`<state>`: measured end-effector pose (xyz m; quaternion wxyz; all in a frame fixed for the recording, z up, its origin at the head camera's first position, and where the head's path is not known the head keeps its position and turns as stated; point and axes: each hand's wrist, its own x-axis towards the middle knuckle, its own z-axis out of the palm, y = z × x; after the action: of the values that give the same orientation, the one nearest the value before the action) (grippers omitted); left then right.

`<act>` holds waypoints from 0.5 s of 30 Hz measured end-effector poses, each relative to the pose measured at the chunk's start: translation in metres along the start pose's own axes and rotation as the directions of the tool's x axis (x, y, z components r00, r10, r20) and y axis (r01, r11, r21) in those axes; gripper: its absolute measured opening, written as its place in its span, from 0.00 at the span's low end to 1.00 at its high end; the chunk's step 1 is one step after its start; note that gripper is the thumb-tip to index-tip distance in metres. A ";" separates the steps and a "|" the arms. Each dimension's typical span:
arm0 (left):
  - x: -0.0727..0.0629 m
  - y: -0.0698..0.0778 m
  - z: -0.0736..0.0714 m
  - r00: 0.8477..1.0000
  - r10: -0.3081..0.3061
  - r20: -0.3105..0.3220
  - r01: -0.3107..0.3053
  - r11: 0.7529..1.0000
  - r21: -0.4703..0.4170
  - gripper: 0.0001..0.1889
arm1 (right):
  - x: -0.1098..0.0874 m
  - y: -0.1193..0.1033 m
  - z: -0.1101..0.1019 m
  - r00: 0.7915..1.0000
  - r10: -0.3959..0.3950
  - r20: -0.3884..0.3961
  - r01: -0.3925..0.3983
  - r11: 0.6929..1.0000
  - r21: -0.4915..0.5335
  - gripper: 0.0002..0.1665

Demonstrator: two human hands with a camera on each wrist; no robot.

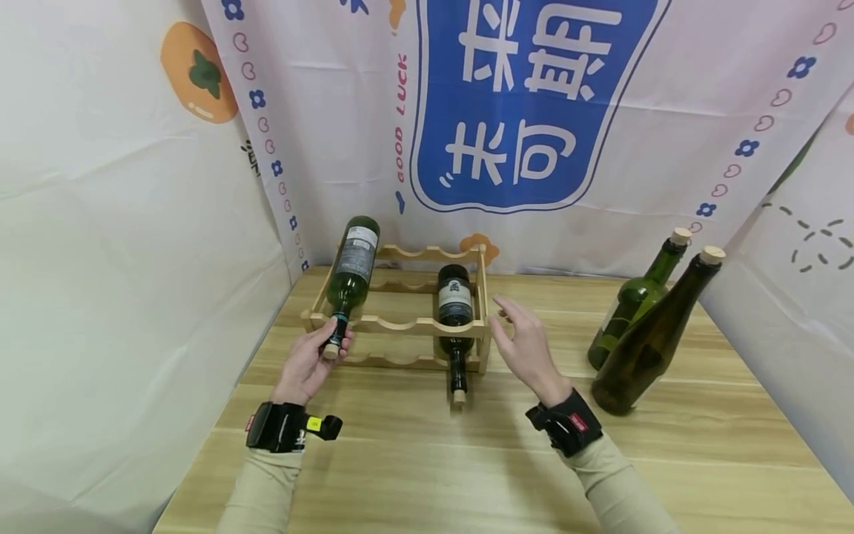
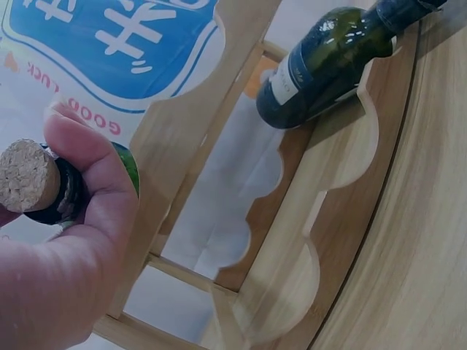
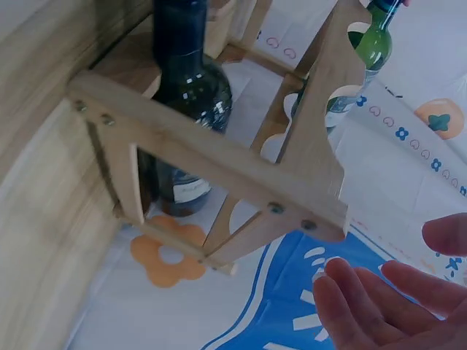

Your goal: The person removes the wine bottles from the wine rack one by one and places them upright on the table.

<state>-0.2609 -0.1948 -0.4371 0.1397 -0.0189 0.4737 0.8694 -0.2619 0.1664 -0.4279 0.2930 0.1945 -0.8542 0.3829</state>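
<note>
My left hand [image 1: 310,362] grips the corked neck of a green wine bottle [image 1: 353,259] in the head view. That bottle lies along the upper left of a two-tier wooden wine rack [image 1: 400,325], its base toward the back. The left wrist view shows its cork [image 2: 29,175] poking out past my curled fingers. A dark wine bottle [image 1: 456,304] lies on the rack's lower tier at the right, neck pointing toward me. Beside the rack's right end, my right hand [image 1: 523,341] holds nothing; its fingers are slightly bent and apart from the wood.
Two more corked bottles stand at the right of the wooden table [image 1: 427,475]: a green one [image 1: 634,304] and a brown one [image 1: 657,341] in front of it. A printed cloth [image 1: 360,148] hangs behind the rack, with white cloth walls at both sides.
</note>
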 end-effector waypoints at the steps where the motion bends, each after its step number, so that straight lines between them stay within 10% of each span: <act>1: 0.000 0.000 0.001 1.000 0.002 -0.002 -0.002 1.000 0.000 0.34 | 0.004 -0.001 0.002 1.000 0.006 0.006 -0.006 1.000 0.019 0.22; 9: -0.001 0.003 0.012 1.000 0.018 -0.023 -0.018 1.000 -0.007 0.27 | 0.044 -0.019 0.025 0.976 0.165 0.145 -0.195 0.953 0.230 0.22; 15: -0.003 0.003 0.022 0.999 0.030 -0.020 -0.030 0.999 -0.011 0.27 | 0.080 -0.042 0.053 0.878 0.303 0.371 -0.459 0.753 0.471 0.27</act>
<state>-0.2566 -0.1788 -0.4220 0.1218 -0.0214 0.4703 0.8738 -0.3171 0.0907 -0.3817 0.0201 0.1402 -0.7621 0.6318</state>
